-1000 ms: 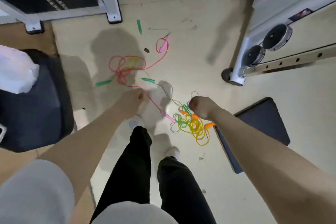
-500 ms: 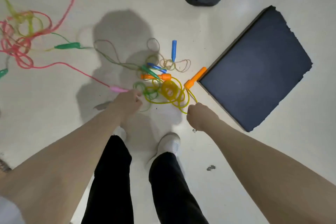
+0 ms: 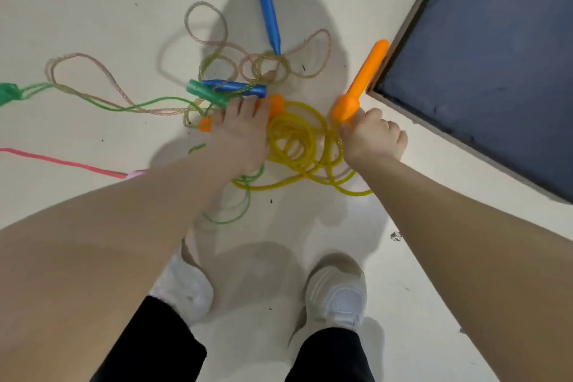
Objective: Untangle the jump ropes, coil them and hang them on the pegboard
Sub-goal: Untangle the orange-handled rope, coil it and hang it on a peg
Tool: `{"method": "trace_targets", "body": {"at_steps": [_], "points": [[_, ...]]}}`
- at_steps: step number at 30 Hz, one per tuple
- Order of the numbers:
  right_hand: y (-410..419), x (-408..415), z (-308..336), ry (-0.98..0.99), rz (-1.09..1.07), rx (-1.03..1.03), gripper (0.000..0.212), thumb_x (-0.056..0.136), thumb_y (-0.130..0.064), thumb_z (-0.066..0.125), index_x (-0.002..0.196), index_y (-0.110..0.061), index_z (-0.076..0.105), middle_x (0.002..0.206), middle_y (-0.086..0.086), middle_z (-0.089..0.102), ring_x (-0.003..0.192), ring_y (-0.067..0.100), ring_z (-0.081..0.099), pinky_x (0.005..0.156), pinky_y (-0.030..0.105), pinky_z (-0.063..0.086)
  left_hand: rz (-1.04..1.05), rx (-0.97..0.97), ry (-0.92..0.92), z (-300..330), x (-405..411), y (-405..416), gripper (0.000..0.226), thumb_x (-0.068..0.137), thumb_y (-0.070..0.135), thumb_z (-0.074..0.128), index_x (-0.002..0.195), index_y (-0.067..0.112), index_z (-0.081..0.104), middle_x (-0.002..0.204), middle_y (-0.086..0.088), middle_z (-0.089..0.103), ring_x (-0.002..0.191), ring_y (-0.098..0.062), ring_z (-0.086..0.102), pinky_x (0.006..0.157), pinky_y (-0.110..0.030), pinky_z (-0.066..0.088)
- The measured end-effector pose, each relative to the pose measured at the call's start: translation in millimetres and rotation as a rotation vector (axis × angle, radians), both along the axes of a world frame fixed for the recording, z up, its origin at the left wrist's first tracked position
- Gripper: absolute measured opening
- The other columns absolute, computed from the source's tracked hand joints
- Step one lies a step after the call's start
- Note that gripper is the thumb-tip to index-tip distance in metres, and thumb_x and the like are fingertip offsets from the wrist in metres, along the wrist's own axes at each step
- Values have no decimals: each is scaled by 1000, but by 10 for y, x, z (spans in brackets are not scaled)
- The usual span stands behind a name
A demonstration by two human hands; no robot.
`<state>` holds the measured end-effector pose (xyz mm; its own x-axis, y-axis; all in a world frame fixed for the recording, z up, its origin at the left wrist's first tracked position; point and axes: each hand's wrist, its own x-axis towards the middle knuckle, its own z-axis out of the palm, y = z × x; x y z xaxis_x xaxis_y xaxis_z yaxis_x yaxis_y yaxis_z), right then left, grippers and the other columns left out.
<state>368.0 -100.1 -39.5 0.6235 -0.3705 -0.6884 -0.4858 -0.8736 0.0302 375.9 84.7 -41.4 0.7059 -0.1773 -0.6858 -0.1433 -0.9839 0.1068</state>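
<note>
- Seen from above, a person stood bent over a pale floor [image 3: 93, 9], both bare forearms stretched down and forward to a tangle of jump ropes.
- The right hand [image 3: 372, 136] was curled in a closed grip around the lower end of an orange handle [image 3: 362, 80], which angled up and away toward a dark blue mat [image 3: 483, 56].
- The left hand [image 3: 242, 130] lay palm down over the second orange handle [image 3: 273, 104], fingers reaching forward across it; whether its grip had closed on the handle could not be told.
- Between the hands lay the coiled yellow rope [image 3: 297, 146].
- Just beyond the left fingers sat a green handle [image 3: 204, 93] and a blue handle [image 3: 235, 87]; another blue handle [image 3: 269, 17] lay farther off among clear rope loops [image 3: 93, 77].
- A green rope [image 3: 229, 214] looped under the left wrist; a pink rope [image 3: 62, 161] ran off to the left.
- White shoes [image 3: 338, 291] stood below.
</note>
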Motion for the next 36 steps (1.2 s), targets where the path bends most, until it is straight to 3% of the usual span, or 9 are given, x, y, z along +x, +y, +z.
{"method": "trace_targets", "body": {"at_steps": [9,12,16,19,22,25,27,31,36], "points": [[87,-170,325,-125,-12,632,29,98,-19,44,125,-16,54,95,3,60,82,19,51,68,23,33,-5,55,47,172,95,310,37,87,29,55,117,9,44,112,-12,53,104,-35,54,73,-39,44],[245,-3,843,-70,-50,798,26,97,-13,45,118,-13,61,68,-17,44,61,2,40,59,12,33,172,113,-4,633,169,574,33,91,25,52,116,7,43,114,-15,50,109,-41,53,78,-44,42],[466,406,1815,10,-260,986,25,95,-7,42,94,-9,66,63,-1,48,55,8,41,52,16,34,326,175,-28,1306,340,893,34,92,18,48,121,2,42,117,-19,46,105,-41,54,80,-44,45],[633,720,2530,30,-403,1038,29,91,-16,44,70,-19,63,77,-3,60,75,19,51,71,27,40,228,-57,19,1885,426,893,67,82,19,57,141,7,28,137,-14,33,122,-34,41,97,-42,41],[757,902,3109,127,-633,1146,35,97,-22,34,73,-11,57,88,15,67,95,31,54,79,31,41,315,-647,207,2677,470,580,95,66,26,69,144,25,16,143,8,28,130,-7,32,101,-9,24],[864,956,3528,131,-683,1150,44,100,-28,29,69,-8,52,73,18,59,75,30,52,75,32,45,529,-949,340,3194,473,331,55,71,27,69,117,42,41,115,17,55,101,3,52,79,-8,41],[891,958,3758,33,-672,1050,37,98,-26,34,71,-7,51,72,15,57,68,28,53,68,32,50,633,-969,284,3363,538,301,19,73,39,64,90,34,57,89,3,67,84,-7,60,70,-20,43],[871,974,4159,-33,-585,899,35,100,-29,37,74,-9,50,65,8,52,56,20,51,44,18,45,442,-702,60,3769,763,509,17,90,34,57,88,17,61,73,1,56,72,-15,52,64,-24,35],[1008,1103,4843,-20,-593,1046,41,100,-28,37,66,-11,51,72,6,59,72,21,56,69,25,44,494,-826,124,4573,950,907,28,92,29,52,69,14,57,64,3,48,57,-9,41,58,-25,34]]}}
